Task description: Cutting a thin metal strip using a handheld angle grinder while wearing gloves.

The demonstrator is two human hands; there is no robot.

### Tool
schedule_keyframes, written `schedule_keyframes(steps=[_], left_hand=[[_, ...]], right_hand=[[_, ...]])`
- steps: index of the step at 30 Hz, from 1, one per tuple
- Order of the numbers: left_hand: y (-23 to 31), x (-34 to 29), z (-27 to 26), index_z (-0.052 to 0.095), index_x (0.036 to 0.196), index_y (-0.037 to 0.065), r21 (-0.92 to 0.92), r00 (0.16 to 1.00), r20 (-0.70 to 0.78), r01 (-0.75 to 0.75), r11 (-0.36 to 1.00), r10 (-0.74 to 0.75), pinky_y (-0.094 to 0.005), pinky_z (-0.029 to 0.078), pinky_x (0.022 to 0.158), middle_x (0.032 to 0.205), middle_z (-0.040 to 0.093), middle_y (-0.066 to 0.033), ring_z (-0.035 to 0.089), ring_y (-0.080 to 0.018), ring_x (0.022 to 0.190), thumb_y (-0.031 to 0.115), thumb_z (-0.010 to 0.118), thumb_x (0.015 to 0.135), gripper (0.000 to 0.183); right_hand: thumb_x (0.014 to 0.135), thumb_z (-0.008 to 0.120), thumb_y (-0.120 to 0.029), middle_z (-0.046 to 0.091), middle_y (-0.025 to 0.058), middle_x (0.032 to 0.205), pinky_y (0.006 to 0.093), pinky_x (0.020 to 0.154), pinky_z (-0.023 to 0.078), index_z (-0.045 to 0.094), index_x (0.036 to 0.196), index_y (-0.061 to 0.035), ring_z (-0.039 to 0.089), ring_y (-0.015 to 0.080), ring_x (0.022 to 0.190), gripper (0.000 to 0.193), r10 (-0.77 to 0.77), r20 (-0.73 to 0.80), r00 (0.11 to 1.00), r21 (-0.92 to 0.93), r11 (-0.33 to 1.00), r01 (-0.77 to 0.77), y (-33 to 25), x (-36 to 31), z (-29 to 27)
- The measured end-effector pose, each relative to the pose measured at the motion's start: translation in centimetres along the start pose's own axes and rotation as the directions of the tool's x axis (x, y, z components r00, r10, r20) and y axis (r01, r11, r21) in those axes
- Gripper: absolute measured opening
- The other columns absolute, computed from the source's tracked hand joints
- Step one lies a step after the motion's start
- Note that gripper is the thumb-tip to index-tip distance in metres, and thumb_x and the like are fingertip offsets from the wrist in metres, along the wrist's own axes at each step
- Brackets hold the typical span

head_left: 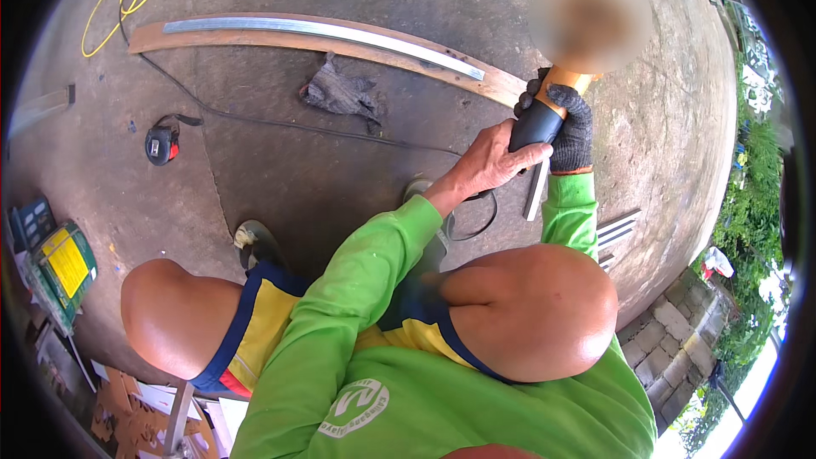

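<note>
An orange-and-black power tool (537, 125) is held up at the right, over the concrete floor. Its far end is blurred, so its exact kind is hidden. My bare left hand (497, 157) wraps round the black rear part. My right hand (574, 123), in a dark knitted glove, grips the body from the other side, close to the orange part. A black cord (340, 129) runs over the floor toward the tool. Beyond my hands lies a long wooden plank (149, 37) with a silver metal strip (323, 34) on top.
A grey glove (342, 92) and a tape measure (159, 144) lie on the floor. A yellow cable (121, 0) is at the far left, a green case (64, 268) at the near left. Metal bars (619, 228) and stacked blocks (671, 340) are on the right.
</note>
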State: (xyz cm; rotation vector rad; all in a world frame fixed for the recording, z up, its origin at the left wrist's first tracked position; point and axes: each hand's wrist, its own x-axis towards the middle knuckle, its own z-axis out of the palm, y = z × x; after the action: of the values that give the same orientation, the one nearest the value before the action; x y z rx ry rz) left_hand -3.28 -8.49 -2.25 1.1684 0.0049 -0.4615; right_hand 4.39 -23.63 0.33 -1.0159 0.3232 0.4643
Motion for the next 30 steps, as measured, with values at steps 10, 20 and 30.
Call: schedule_keyframes(steps=[10, 20, 30], left_hand=[[-2.4, 0.0, 0.4, 0.060, 0.113, -0.006, 0.224, 0.997, 0.054, -0.060, 0.973, 0.049, -0.0362, 0.053, 0.076, 0.091, 0.069, -0.0167, 0.068, -0.0234, 0.084, 0.049, 0.075, 0.088, 0.062], [1.7, 4.5, -15.6, 0.069, 0.112, 0.013, 0.954, 0.876, -0.047, -0.103, 0.282, 0.481, -0.0425, 0.047, 0.091, 0.100, 0.069, -0.0046, 0.058, -0.0283, 0.106, 0.029, 0.070, 0.091, 0.026], [-2.4, 5.3, -17.5, 0.072, 0.103, 0.011, 0.973, 0.819, 0.056, -0.173, 0.153, 0.571, -0.0405, 0.042, 0.092, 0.105, 0.067, -0.0026, 0.058, -0.0251, 0.107, 0.030, 0.077, 0.081, 0.030]], right_hand=[[0.080, 0.078, -0.012, 0.066, 0.0168, 0.094, 0.0412, 0.072, 0.061, 0.054, 0.118, 0.0012, 0.069, 0.0291, 0.079, 0.047, 0.035, -0.090, 0.995, -0.022, 0.999, -0.037, -0.2, -1.3, -1.2], [0.072, 0.081, -0.011, 0.068, 0.0119, 0.084, 0.0347, 0.061, 0.060, 0.060, 0.106, 0.0028, 0.069, 0.0231, 0.068, 0.042, 0.107, -0.197, 0.974, -0.590, 0.781, -0.205, -3.4, -1.5, -5.0], [0.068, 0.086, -0.010, 0.070, 0.0075, 0.090, 0.0312, 0.070, 0.058, 0.063, 0.111, -0.0002, 0.068, 0.0164, 0.076, 0.050, 0.113, -0.123, 0.986, -0.930, 0.335, -0.155, -2.1, 0.2, -5.7]])
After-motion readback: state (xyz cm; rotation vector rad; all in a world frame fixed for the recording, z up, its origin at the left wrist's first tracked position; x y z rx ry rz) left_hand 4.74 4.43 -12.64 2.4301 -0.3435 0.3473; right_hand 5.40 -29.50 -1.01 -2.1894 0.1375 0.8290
